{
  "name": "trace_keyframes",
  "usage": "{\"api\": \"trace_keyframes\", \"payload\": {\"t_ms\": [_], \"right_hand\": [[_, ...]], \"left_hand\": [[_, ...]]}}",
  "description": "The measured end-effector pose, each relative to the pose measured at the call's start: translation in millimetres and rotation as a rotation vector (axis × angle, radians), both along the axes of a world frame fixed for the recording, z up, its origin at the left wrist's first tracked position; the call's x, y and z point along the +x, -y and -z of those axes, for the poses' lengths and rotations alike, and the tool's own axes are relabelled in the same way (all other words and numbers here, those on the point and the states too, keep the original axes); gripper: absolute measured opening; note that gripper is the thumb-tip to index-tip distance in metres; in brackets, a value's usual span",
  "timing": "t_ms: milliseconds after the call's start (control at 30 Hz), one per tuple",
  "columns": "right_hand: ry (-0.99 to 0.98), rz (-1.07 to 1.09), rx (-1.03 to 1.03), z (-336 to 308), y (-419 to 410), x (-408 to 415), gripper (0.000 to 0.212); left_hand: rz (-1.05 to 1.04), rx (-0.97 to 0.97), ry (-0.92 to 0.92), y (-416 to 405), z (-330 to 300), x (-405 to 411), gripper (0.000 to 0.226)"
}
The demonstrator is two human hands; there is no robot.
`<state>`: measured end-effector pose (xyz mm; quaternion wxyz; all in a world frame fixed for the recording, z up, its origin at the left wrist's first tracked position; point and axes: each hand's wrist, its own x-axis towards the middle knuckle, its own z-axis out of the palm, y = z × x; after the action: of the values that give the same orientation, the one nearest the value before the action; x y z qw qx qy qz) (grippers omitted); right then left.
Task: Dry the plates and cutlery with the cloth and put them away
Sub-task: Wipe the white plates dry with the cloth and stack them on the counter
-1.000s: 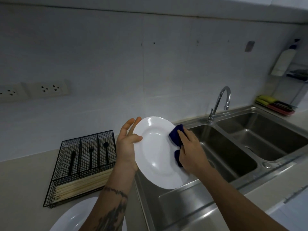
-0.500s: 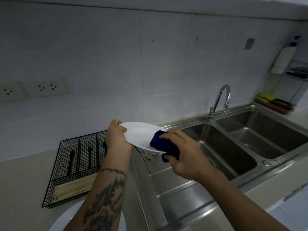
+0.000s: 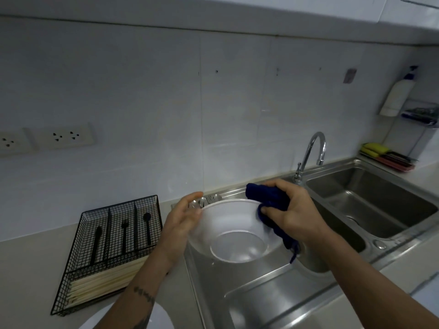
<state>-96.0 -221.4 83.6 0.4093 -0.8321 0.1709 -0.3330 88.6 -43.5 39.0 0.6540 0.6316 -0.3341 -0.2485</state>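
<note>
Hands have flipped the plate [image 3: 234,230] underside up; left [image 3: 183,222] steadies, right [image 3: 288,210] grips cloth [image 3: 268,198].

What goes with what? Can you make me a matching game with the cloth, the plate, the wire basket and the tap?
1 cloth
2 plate
3 wire basket
4 tap

A shiny silver, behind the sink
B dark blue, gripped by the right hand
C white, held over the sink
D black, on the counter with cutlery inside

Pairs: 1-B, 2-C, 3-D, 4-A
</note>
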Motion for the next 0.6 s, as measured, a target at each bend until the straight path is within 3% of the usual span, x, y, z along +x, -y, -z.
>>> {"api": "trace_keyframes", "payload": {"t_ms": [133,300,500,600], "right_hand": [[-0.005,0.099,0.023,8.5,8.6,-2.8,0.045],[-0.047,0.321,-0.249,29.7,-14.1,6.9,0.059],[-0.07,0.103,-0.502,54.3,-50.2,16.7,0.067],[-0.025,0.154,-0.363,69.5,-41.8,14.3,0.067]], "left_hand": [[-0.023,0.0,0.022,9.8,1.1,-23.0,0.043],[-0.098,-0.044,0.003,26.4,-7.2,-37.2,0.042],[-0.104,-0.088,-0.111,31.0,-11.4,-36.3,0.045],[-0.146,-0.112,-0.176,27.5,-10.8,-30.5,0.044]]}}
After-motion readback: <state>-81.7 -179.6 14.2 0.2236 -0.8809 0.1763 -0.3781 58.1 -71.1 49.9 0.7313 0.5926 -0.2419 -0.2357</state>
